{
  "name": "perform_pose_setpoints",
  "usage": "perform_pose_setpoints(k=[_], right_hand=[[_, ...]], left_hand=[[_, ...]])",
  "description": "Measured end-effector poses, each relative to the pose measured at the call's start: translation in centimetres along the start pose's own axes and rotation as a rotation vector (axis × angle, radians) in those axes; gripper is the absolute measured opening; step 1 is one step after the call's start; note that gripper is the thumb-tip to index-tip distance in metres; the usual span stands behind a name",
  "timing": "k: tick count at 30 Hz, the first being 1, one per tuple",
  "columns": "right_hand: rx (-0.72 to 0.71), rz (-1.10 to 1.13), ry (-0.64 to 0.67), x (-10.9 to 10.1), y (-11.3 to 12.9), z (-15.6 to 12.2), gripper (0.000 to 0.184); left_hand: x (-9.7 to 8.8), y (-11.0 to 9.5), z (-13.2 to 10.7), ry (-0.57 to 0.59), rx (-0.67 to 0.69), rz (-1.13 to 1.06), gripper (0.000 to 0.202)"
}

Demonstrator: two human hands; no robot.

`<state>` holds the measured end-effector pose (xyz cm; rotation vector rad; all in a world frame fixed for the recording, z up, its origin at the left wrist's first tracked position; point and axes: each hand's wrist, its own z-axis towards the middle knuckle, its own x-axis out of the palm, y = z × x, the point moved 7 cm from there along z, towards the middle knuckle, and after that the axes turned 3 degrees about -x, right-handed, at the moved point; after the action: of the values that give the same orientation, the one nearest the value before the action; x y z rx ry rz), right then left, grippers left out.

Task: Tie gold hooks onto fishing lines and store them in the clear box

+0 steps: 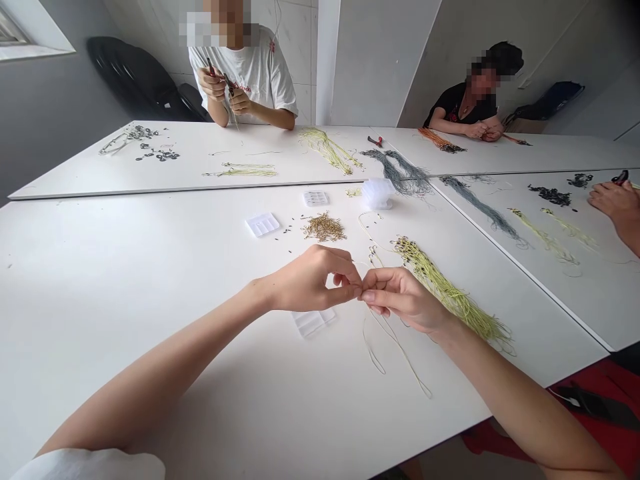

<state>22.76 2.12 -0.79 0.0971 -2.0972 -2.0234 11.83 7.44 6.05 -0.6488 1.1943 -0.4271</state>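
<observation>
My left hand [310, 280] and my right hand [400, 298] meet fingertip to fingertip above the white table [150, 320], both pinched on a thin pale cord [395, 343] that loops down onto the table below them. Whatever small part sits between the fingertips is too small to make out. A bundle of yellow-green cords [450, 293] lies just right of my right hand. A heap of small gold findings [323, 228] lies beyond my hands. A clear plastic tray [313, 321] rests under my left hand.
Two clear small boxes [262, 224] [315, 198] and a clear container [377, 193] stand further back. Grey cords [400, 170] and more yellow cords [327, 148] lie on the far tables. Two people sit opposite; another person's hand [615, 203] rests at the right edge.
</observation>
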Motion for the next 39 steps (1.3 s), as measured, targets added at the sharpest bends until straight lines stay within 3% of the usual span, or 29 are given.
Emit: perform_pose_setpoints(k=[15, 30, 39], right_hand=[[0.001, -0.049, -0.005, -0.2, 0.0, -0.3, 0.013], [0.070, 0.111, 0.092, 0.4, -0.6, -0.4, 0.011], [0.098, -0.044, 0.107, 0.4, -0.1, -0.5, 0.005]], left_hand=[[0.1, -0.7, -0.5, 0.029, 0.023, 0.074, 0.017], [1.4, -2.0, -0.6, 0.154, 0.108, 0.158, 0.018], [1.9, -1.6, -0.7, 0.212, 0.074, 0.348, 0.022]])
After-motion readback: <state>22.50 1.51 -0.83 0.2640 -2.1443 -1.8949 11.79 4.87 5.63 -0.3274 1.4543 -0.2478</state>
